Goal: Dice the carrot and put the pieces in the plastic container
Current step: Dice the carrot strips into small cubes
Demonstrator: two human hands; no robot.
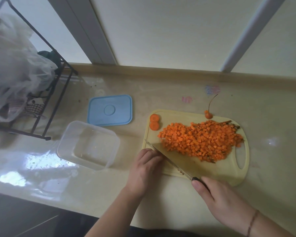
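Note:
A heap of small orange carrot dice (202, 141) covers the middle of the pale yellow cutting board (229, 173). My right hand (222, 200) grips the black handle of a knife (169, 161). Its blade lies slanted across the board's near left part, tip towards the left edge. My left hand (145, 170) rests at the board's left edge beside the blade, fingers curled; whether it touches the blade is unclear. The clear plastic container (88, 144) stands to the left of the board with nothing in it.
A blue lid (109, 110) lies behind the container. Two carrot rounds (154, 122) sit at the board's far left corner and a carrot tip with its root (208, 115) at the far edge. A black wire rack (46, 93) with plastic bags stands at the left.

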